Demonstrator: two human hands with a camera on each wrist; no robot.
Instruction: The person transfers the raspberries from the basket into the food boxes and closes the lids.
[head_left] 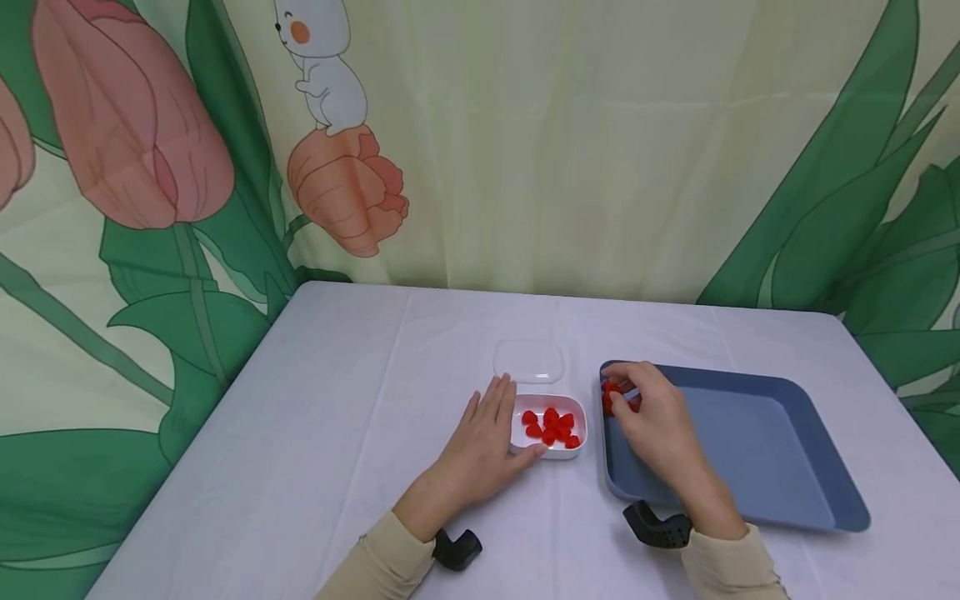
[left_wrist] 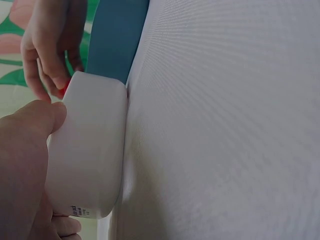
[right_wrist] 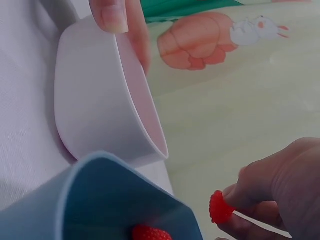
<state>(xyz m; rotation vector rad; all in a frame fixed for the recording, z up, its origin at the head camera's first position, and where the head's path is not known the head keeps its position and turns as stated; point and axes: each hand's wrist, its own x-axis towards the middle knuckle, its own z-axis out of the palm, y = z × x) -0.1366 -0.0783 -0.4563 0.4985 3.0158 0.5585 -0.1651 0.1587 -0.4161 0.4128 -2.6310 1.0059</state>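
Observation:
A small white box [head_left: 516, 447] with red raspberry-like pieces [head_left: 551, 425] inside stands on the table. My left hand [head_left: 480, 446] holds it at the left end. The thumb [left_wrist: 59, 115] lies on the near rim, while the fingers stretch along the left side. Over the left end of a blue tray [head_left: 757, 450], my right hand [head_left: 660, 417] pinches one red raspberry [right_wrist: 220, 207] between thumb and fingers, above the tray's rim. Another raspberry [right_wrist: 151, 233] lies in the tray below, and the hand partly covers that corner in the head view.
A clear lid [head_left: 528, 361] lies on the white tablecloth [head_left: 300, 417] behind the box. The tray's raised left wall stands close to the box's right side. A printed curtain [head_left: 555, 167] hangs behind the table's far edge.

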